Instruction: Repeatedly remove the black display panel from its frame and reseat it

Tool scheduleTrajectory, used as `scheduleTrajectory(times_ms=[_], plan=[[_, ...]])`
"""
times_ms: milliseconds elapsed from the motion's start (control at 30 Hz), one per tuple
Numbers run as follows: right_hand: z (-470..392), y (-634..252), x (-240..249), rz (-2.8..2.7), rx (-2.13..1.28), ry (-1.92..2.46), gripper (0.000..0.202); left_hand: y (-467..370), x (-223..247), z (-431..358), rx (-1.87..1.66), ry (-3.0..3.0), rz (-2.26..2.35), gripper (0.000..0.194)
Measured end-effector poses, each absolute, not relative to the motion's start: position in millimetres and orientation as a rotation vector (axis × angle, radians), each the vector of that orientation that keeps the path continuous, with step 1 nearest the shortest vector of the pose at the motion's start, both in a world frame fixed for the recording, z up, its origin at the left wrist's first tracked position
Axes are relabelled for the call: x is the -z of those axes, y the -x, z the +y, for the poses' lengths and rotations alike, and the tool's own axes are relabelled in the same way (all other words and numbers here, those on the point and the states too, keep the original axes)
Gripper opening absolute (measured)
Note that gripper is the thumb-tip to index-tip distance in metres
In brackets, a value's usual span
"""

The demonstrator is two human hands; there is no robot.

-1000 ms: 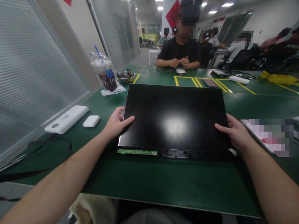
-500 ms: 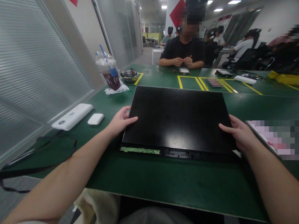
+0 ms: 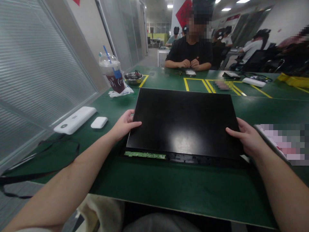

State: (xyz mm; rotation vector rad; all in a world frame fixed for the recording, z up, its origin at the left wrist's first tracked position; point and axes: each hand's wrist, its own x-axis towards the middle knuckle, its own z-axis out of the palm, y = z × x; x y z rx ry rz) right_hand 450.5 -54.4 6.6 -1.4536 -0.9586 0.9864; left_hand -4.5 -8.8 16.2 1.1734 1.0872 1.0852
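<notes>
A large black display panel (image 3: pixel 183 122) lies in front of me, its far edge looking slightly raised. Along its near edge runs a narrow green circuit board (image 3: pixel 145 155) beside a black strip. My left hand (image 3: pixel 126 124) grips the panel's left edge, thumb on the front face and fingers at the side and behind. On the right edge, my right hand (image 3: pixel 246 133) holds it the same way. The fingertips behind the panel are hidden. A small white tab (image 3: pixel 245 158) shows at the panel's near right corner.
On the green table (image 3: pixel 183 190) at left are a white power bank (image 3: pixel 75 120), a white earbud case (image 3: pixel 99 122), a black strap (image 3: pixel 31 177) and an iced drink cup (image 3: pixel 113 75). A metal bowl (image 3: pixel 133 79) stands behind. Opposite sits a person in black (image 3: pixel 189 53).
The panel's far edge has risen very slightly, both hands keeping their hold. Across the table, the other person's hands have shifted a little apart.
</notes>
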Motion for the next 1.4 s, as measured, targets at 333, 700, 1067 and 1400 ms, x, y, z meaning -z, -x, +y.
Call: scheduleTrajectory(times_ms=[333, 700, 1067, 1400], plan=[[-53.7, -450.5, -5.9, -0.958, -0.979, 1.447, 0.064, 4.3, -12.9, -8.9, -1.080, -1.237, 1.101, 0.071], [-54.5, -449.3, -5.7, -0.974, -0.980, 1.431, 0.069, 4.8, -14.6, -9.4, -1.067, -1.236, 1.114, 0.070], [-54.4, -450.9, -5.3, -0.971, -0.983, 1.434, 0.066, 2.7, -16.7, -10.7, -1.060, -1.251, 1.144, 0.069], [-55.2, -451.1, -3.8, -1.025, -0.948, 1.424, 0.063, 5.0, -13.9, -8.8, -1.056, -1.290, 1.133, 0.068]])
